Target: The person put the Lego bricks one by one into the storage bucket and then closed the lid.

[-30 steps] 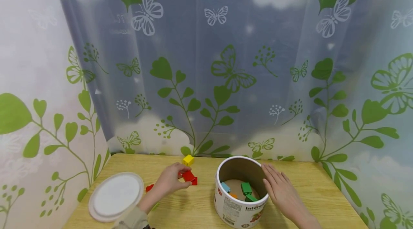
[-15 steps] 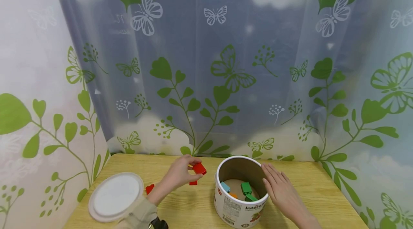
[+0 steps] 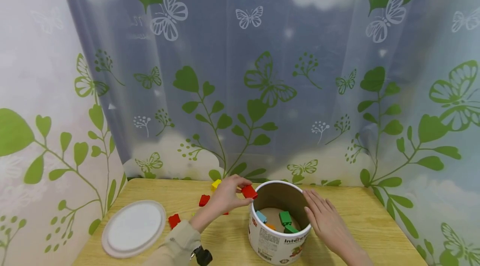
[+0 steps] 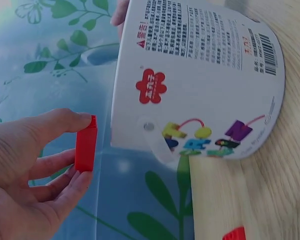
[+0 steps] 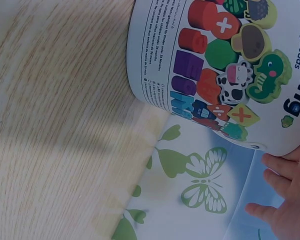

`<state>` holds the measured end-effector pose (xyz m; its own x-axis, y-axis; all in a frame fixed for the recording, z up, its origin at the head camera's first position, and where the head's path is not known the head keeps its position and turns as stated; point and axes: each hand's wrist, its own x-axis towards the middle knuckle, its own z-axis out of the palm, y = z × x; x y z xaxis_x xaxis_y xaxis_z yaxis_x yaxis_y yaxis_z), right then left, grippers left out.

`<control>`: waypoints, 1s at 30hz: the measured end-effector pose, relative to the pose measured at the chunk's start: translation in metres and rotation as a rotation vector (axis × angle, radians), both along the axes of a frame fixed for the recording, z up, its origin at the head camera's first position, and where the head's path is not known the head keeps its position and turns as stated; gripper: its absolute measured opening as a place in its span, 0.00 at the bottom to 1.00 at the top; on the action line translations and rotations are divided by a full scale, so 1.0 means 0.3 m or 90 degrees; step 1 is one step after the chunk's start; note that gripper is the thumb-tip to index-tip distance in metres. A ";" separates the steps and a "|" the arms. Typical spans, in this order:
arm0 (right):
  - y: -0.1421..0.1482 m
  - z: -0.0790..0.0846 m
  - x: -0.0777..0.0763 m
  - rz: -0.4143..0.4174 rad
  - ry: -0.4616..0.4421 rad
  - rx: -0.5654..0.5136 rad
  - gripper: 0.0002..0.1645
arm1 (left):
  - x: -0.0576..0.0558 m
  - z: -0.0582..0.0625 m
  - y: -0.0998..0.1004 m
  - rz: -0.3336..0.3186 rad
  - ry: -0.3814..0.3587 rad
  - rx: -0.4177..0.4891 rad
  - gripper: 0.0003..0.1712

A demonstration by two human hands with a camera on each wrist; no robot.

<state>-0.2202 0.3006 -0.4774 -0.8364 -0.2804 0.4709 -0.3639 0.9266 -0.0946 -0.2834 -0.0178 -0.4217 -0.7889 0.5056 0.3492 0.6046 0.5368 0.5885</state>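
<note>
My left hand (image 3: 229,195) pinches a red toy building block (image 3: 249,192) at the left rim of a round white tub (image 3: 258,243). In the left wrist view the thumb is on one end of the block (image 4: 86,147) and fingertips are on the other. Straight fingers of my right hand (image 3: 329,222) rest against the tub's right rim. The right wrist view shows only part of that hand (image 5: 292,192), beside the printed wall. Inside the tub lie green blocks (image 3: 285,217), a light blue block (image 3: 261,216) and an orange piece (image 3: 270,226).
A round white lid (image 3: 134,227) lies on the wooden table (image 3: 221,245) at left. Between lid and tub are loose red blocks (image 3: 174,220), with a yellow block (image 3: 216,184) near the back edge, partly behind my left hand. A patterned curtain (image 3: 210,91) hangs behind.
My left hand has carried the red block rightward from the middle of the table to the tub's rim. Another red block has come into view behind it. The right hand stays put.
</note>
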 end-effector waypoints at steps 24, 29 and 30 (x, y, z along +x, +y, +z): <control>0.001 0.001 0.000 0.004 0.001 0.007 0.29 | -0.014 -0.015 0.183 -0.032 -0.001 -0.025 0.27; 0.001 -0.002 -0.002 0.001 0.005 0.008 0.29 | -0.016 -0.023 0.209 -0.045 0.013 -0.026 0.26; 0.000 -0.002 -0.002 0.001 0.005 0.007 0.29 | -0.018 -0.026 0.215 -0.044 0.015 -0.028 0.26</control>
<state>-0.2206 0.3006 -0.4779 -0.8321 -0.2871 0.4746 -0.3659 0.9271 -0.0807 -0.2887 0.0466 -0.4295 -0.7439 0.5734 0.3431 0.6539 0.5188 0.5507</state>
